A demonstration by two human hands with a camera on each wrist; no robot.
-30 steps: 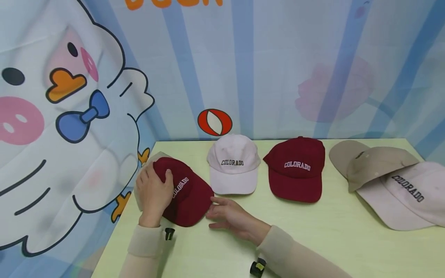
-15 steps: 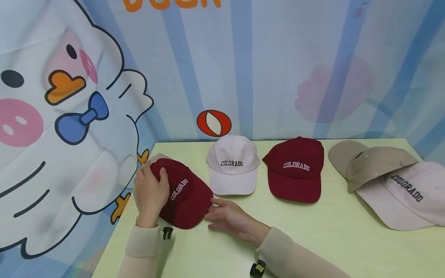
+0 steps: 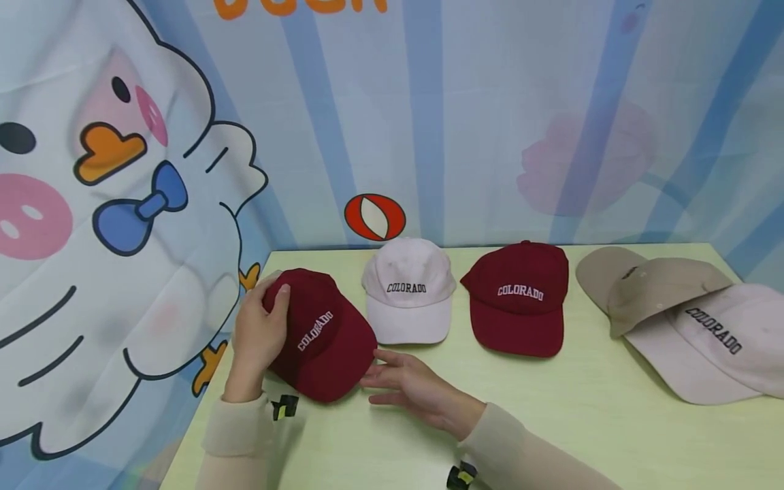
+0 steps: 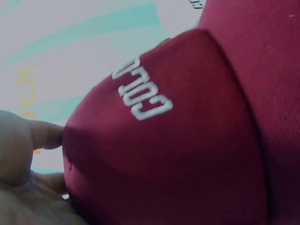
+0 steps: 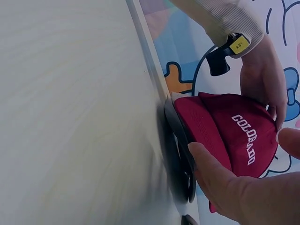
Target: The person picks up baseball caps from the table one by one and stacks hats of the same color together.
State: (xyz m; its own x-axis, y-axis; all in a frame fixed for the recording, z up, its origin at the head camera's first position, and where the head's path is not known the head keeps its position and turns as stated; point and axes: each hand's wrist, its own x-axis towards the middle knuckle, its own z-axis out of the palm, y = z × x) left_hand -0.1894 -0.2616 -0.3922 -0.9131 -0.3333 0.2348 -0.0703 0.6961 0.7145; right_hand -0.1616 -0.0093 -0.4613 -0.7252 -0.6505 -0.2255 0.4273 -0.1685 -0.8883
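Observation:
A dark red baseball cap (image 3: 318, 333) with white COLORADO lettering sits at the left of the table, its brim angled toward the front right. My left hand (image 3: 260, 330) grips the back of its crown, thumb on the near face and fingers behind; in the left wrist view, fingertips (image 4: 52, 136) press into the cloth. At the brim's edge is my right hand (image 3: 422, 391), its fingers extended and fingertips touching the brim. Seen from the right wrist, a grey layer (image 5: 177, 133) shows below the red brim (image 5: 197, 124), low over the table.
Behind, a white cap (image 3: 408, 292) and a second dark red cap (image 3: 520, 303) stand in a row. At right, a tan cap (image 3: 667, 289) overlaps a pale pink cap (image 3: 716, 347). A printed cloth (image 3: 484, 122) hangs along the table's back (image 3: 551, 422).
My left hand has slid left and back from the crown's top to its rear side. The red cap's crown has risen slightly, and the beige cap behind it is now mostly hidden.

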